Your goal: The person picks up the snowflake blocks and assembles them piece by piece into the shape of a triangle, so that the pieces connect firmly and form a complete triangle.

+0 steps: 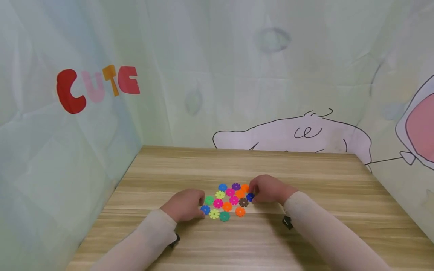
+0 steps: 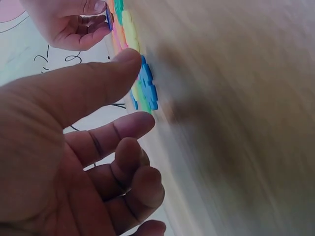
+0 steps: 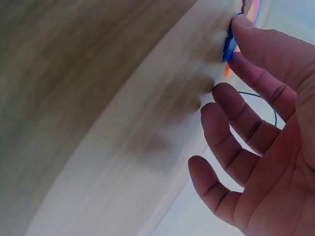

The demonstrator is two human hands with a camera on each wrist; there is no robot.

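Discs [image 1: 227, 204], notched: probably light, stiff plastic, best taken by rim; right hand [image 1: 269, 188] pinches dark blue disc [image 3: 228, 46]; left hand [image 1: 185, 205], grip apart, flanks lighter blue disc [image 2: 148, 83]

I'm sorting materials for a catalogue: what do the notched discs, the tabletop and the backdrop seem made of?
Notched discs: probably plastic, with a smooth look; their bright, even colours and moulded-looking shapes suggest it.
Tabletop: wood or wood-look laminate, low sheen; streaky grain shows, but may be printed.
Backdrop: likely matte fabric or thin sheeting, judging by its creases.
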